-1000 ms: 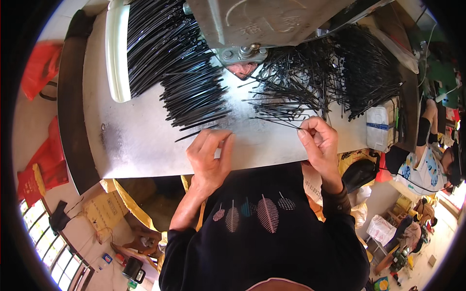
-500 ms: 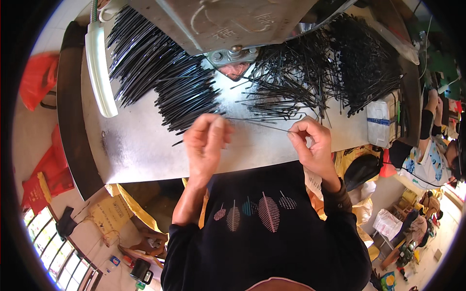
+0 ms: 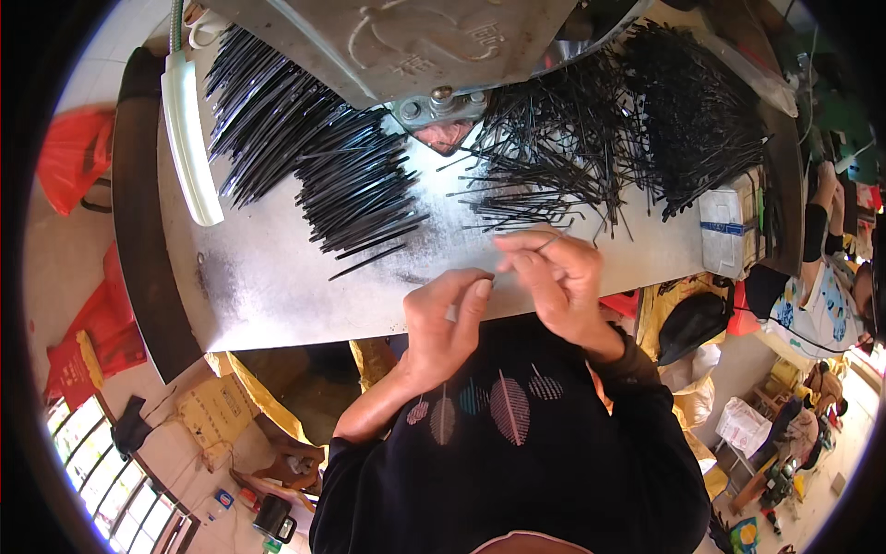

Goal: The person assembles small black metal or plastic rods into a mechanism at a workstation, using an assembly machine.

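Observation:
My left hand (image 3: 443, 323) is in front of the table's near edge, thumb and forefinger pinched together. A small dark bit shows at the thumb tip, too small to name. Close on its right, my right hand (image 3: 561, 277) has its fingers curled, slightly blurred by motion. A thin dark rod (image 3: 552, 242) shows as a short line across its forefinger; the remainder is hidden. Beyond my left hand, black rods (image 3: 355, 189) lie side by side in a slanting row, with one single rod (image 3: 367, 262) at the near end. Looser black rods with bent ends (image 3: 526, 198) lie beyond my right hand.
A metal machine head (image 3: 406, 46) overhangs the pale metal table (image 3: 268, 295). A white lamp (image 3: 192, 138) stands left of the rods. On the right lie a tangled black heap (image 3: 697, 111) and a pale box with a blue band (image 3: 729, 226). Another person's arm (image 3: 817, 208) shows far right.
Both hands have drawn together and come nearer my body. My left hand has left the slanting row, uncovering the single rod at its near end. The rod stretched between the hands no longer shows.

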Tool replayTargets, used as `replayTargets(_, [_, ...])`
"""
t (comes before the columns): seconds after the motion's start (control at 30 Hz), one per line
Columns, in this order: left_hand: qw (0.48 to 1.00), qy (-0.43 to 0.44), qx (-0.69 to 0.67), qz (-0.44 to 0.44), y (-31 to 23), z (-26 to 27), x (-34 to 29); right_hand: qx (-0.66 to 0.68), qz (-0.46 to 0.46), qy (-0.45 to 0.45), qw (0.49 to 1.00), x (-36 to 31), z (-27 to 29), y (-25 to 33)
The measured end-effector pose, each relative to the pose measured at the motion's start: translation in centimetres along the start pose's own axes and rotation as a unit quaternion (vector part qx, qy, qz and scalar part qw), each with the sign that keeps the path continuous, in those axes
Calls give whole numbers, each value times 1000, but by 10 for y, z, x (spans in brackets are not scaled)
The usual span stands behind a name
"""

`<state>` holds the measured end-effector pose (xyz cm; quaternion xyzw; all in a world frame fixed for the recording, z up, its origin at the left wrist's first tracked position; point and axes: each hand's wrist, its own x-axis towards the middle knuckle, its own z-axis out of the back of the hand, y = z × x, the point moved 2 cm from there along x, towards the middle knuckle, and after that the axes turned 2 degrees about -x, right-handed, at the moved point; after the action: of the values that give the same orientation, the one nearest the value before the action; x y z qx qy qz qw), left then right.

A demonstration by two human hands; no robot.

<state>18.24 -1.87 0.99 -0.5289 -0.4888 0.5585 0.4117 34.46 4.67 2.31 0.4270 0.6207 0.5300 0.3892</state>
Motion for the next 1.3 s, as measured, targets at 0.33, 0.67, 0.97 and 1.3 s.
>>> replayTargets(0.33, [880, 100, 372, -279, -10, -18, 17, -565, 218, 45, 795, 25, 26, 9])
replayTargets(0.67, [823, 45, 466, -321, -3, -19, 53, -589, 224, -30, 776, 37, 38, -7])
replayTargets(0.97, [801, 77, 507, -309, -1, -14, 45, -497, 193, 12, 846, 22, 42, -5])
replayTargets(1.3, [818, 78, 490, -290, 1, -13, 44, -533, 204, 12, 821, 39, 44, 9])
